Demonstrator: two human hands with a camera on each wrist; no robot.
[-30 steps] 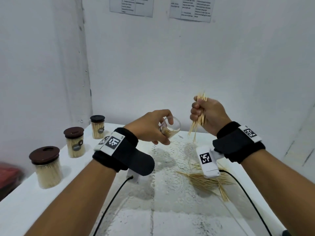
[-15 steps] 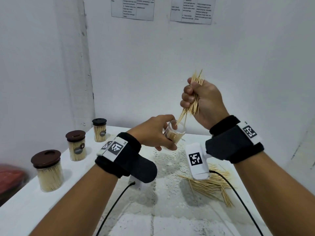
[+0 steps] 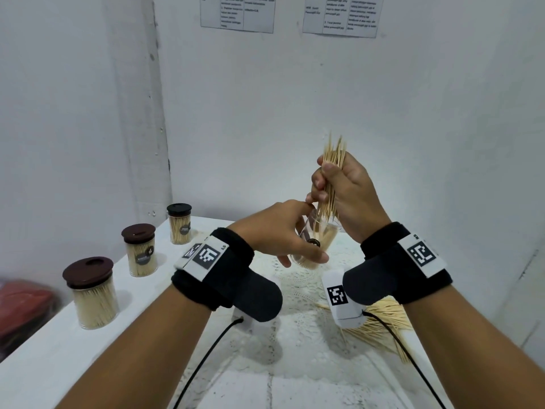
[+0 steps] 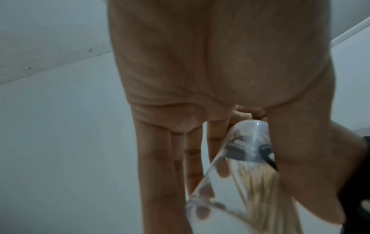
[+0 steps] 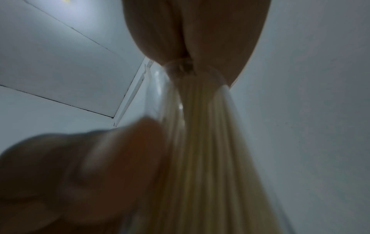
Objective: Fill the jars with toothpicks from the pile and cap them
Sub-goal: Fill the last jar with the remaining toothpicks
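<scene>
Three capped jars (image 3: 93,293) full of toothpicks stand in a row along the left edge of the white surface (image 3: 59,355), so most of the work looks done. The left hand (image 3: 283,231) grips a tilted open jar (image 3: 317,243), already partly filled, while the right hand (image 3: 345,187) clutches a bundle of toothpicks (image 3: 333,178) whose lower ends dip into its mouth. What seems left is finishing this jar, capping it, and clearing the pile (image 3: 380,323) lying on the surface under the right wrist.

A bare recording or work booth, not a home. Plain white walls (image 3: 295,113) close round a white table (image 3: 44,364), with printed instruction sheets (image 3: 237,13) taped high above the hands.
</scene>
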